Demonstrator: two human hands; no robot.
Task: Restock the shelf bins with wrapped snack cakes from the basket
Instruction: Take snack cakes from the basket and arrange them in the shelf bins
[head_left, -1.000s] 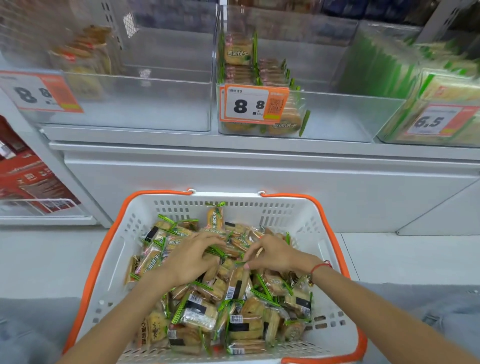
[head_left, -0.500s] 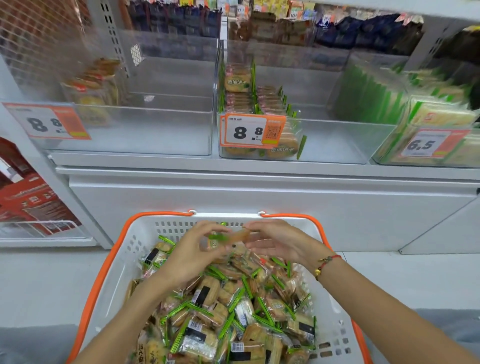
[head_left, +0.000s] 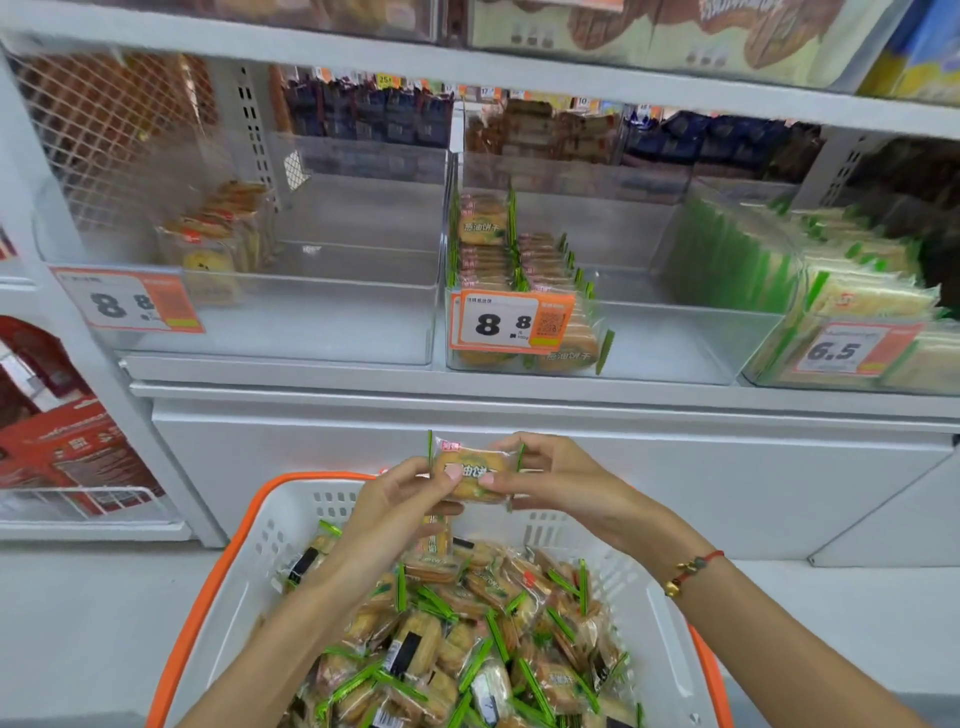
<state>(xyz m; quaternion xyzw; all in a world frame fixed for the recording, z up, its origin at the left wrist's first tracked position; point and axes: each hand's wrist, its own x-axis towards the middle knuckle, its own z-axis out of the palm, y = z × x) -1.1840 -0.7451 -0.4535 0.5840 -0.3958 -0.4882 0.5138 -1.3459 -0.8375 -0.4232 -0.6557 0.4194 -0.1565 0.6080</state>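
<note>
A white basket with an orange rim (head_left: 244, 561) sits low in front of me, heaped with several wrapped snack cakes (head_left: 457, 649) in clear, green-edged wrappers. Both hands hold one upright snack cake (head_left: 470, 470) above the basket's far rim. My left hand (head_left: 400, 499) pinches its left side, my right hand (head_left: 556, 475) pinches its right side. More cakes seem stacked behind it under my left fingers. Straight above, the middle clear shelf bin (head_left: 675, 338) holds two rows of the same cakes along its left side.
A clear bin at the left (head_left: 311, 322) holds a few orange-labelled packs. The bin at the right (head_left: 857, 322) is packed with green-edged packs. Price tags read 8.8 (head_left: 511, 325) and 6.5. Red cartons (head_left: 67, 452) stand in a wire rack at far left.
Both hands left the pile in the basket and rose with a snack cake to above the far rim. The view tilted up toward the shelf bins.
</note>
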